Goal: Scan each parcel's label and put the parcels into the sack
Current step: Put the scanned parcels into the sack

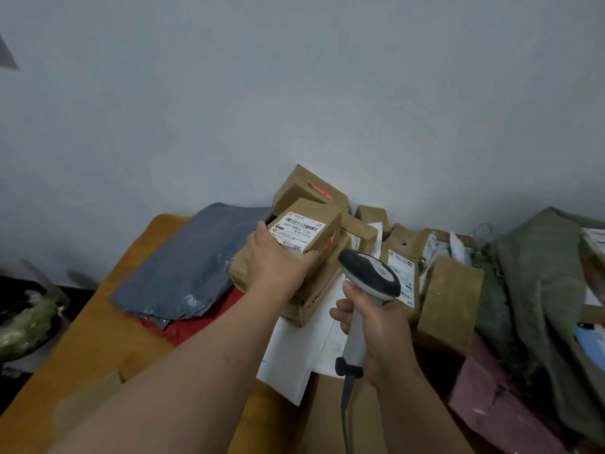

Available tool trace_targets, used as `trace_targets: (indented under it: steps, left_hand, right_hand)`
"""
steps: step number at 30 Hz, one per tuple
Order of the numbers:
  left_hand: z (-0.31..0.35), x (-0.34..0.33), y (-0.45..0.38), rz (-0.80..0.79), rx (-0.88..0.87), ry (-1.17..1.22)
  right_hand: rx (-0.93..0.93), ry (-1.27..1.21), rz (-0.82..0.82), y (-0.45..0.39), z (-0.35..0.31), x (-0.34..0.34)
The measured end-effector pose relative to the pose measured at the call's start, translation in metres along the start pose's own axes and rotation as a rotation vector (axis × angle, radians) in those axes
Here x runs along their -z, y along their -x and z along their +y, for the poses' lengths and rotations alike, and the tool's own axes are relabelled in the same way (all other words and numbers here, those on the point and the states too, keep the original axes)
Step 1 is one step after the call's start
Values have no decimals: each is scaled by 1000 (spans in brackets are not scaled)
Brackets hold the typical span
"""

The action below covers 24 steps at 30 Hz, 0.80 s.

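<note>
Now the left hand (278, 257) grips a small box (306, 229) above the pile, label (296, 231) facing up, and the right hand (376, 326) clenches the scanner (370, 276), which should aim squarely at the barcode, the sack (540, 273) waiting at the right.

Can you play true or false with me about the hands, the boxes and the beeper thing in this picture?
1. The left hand holds a small brown parcel. True.
2. The parcel's white label faces down. False: it faces up, barcodes showing.
3. The right hand grips a scanner. True.
4. The scanner is bright red. False: it is grey and white.
5. A grey plastic bag lies left of the parcel pile. True.
6. The green sack is on the left. False: it is on the right.
</note>
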<state>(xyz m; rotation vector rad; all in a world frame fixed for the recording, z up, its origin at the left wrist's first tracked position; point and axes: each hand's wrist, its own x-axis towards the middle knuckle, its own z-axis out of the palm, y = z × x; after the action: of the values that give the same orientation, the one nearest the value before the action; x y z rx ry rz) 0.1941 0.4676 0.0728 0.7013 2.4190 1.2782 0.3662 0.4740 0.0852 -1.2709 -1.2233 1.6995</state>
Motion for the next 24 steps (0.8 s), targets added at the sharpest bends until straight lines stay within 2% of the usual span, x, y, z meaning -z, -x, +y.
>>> trace_targets:
  steps: [7,13,17,21,24]
  left_hand:
    - [-9,16,71,119,-195,161]
    - [-3,31,143,174,-174,169]
    - [-1,38,197,96,-143,220]
    - [6,42,247,51,-115,555]
    - [10,48,272,22,-7,771]
  right_hand:
    - [45,-142,40,10,-6,0]
    - [29,-252,-94,51,-7,10]
    - [46,-232,-138,86,-5,40]
    - [48,-252,-111,117,0,75]
    - [55,-242,-93,136,4,97]
